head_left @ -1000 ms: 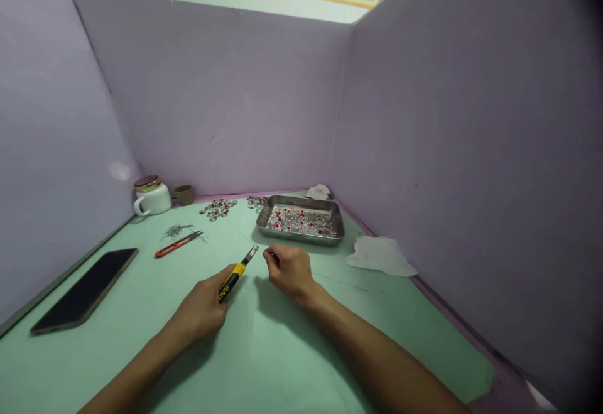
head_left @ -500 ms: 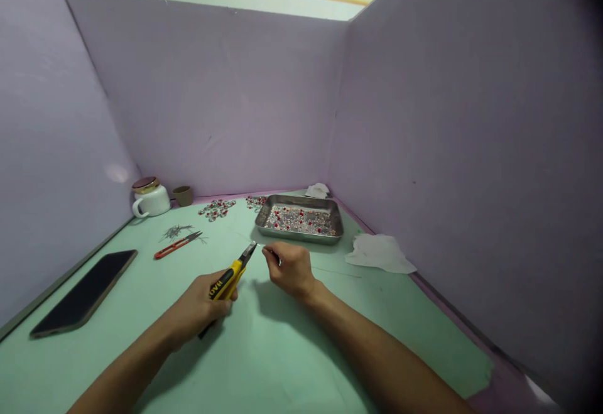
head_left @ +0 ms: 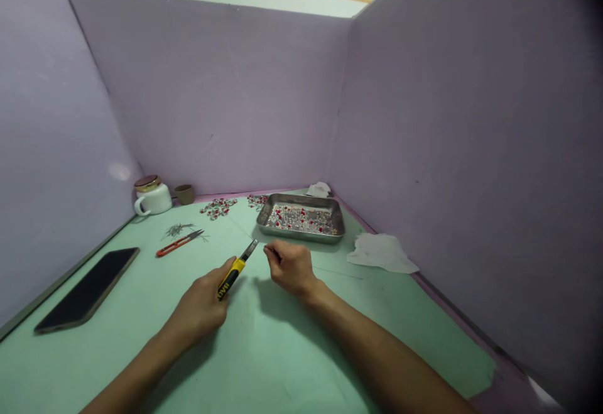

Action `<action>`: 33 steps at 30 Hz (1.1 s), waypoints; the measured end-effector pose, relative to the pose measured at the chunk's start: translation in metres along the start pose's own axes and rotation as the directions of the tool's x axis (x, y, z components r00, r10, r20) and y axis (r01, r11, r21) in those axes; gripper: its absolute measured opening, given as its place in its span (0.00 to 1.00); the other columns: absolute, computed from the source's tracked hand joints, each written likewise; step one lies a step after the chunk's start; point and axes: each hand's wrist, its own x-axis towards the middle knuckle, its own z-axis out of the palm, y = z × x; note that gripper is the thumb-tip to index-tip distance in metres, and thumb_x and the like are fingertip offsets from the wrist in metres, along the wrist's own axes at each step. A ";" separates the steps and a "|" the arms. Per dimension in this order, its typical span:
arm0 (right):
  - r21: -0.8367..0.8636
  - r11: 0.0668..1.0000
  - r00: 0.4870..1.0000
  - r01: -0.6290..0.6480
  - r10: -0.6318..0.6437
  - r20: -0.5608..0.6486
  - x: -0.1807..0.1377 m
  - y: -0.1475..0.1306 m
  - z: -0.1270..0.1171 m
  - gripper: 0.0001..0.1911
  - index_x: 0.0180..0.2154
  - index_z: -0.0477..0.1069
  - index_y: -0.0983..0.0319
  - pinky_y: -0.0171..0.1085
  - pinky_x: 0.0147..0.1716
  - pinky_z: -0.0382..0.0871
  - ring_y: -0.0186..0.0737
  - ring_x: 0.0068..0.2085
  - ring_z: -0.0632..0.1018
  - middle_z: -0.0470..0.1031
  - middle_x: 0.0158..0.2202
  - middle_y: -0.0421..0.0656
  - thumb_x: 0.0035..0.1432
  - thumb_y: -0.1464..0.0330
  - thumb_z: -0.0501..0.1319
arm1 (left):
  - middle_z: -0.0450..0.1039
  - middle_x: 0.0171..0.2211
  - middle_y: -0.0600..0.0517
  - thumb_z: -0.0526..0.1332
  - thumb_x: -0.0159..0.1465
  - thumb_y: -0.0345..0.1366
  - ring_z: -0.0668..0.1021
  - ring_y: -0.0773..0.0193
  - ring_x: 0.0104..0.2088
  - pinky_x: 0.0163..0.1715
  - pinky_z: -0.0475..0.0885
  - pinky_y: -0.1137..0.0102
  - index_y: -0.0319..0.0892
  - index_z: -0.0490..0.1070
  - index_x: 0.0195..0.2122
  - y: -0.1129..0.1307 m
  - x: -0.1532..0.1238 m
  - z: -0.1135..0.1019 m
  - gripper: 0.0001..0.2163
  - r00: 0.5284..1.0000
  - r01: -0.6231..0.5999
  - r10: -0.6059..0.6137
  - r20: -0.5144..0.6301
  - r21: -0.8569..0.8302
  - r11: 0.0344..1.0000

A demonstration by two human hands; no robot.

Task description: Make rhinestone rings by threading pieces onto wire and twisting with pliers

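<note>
My left hand (head_left: 202, 304) is wrapped round yellow-and-black pliers (head_left: 235, 267), whose closed jaws point up and right toward my right hand (head_left: 289, 265). That hand rests on the green table (head_left: 264, 351) with its fingers pinched on something thin and tiny that I cannot make out. A thin wire runs along the table from under my right hand to the right. Just beyond both hands stands a metal tray (head_left: 301, 219) full of small red and silver beads.
Orange thread snips (head_left: 179, 244) and a heap of pins lie left of centre, a black phone (head_left: 87, 289) near the left wall. At the back are a white lidded mug (head_left: 151, 196), a small brown cup (head_left: 184, 193) and loose beads (head_left: 217, 207). White tissue (head_left: 384, 254) lies right.
The pliers' handles were spread half a second ago and are squeezed together now. My right hand has stayed almost in place.
</note>
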 end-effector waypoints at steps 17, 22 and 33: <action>-0.001 1.000 1.000 0.000 0.000 0.018 -0.001 0.001 0.001 0.10 0.28 0.72 0.61 0.30 0.26 0.57 0.33 0.25 0.73 0.74 0.23 0.40 0.56 0.68 0.53 | 0.60 0.18 0.59 0.56 0.46 0.30 0.63 0.70 0.18 0.18 0.57 0.75 0.40 0.63 0.27 0.003 0.000 -0.013 0.05 0.951 0.183 -0.025 0.309 -0.494 0.850; -0.050 0.998 0.998 -0.028 0.031 0.053 -0.002 0.000 0.003 0.09 0.27 0.72 0.60 0.31 0.24 0.55 0.34 0.25 0.73 0.75 0.24 0.40 0.55 0.69 0.54 | 0.69 0.25 0.56 0.53 0.48 0.30 0.72 0.60 0.31 0.29 0.64 0.74 0.42 0.68 0.32 -0.003 0.004 -0.006 0.10 0.996 -0.022 0.039 0.083 -0.198 0.980; -0.042 0.998 0.996 -0.047 0.050 0.071 -0.002 0.001 0.005 0.09 0.28 0.72 0.61 0.31 0.25 0.55 0.34 0.26 0.74 0.75 0.23 0.40 0.55 0.68 0.54 | 0.71 0.29 0.55 0.54 0.48 0.28 0.73 0.56 0.37 0.33 0.64 0.73 0.45 0.68 0.36 -0.012 0.004 0.001 0.14 0.999 -0.023 0.026 0.019 -0.168 0.986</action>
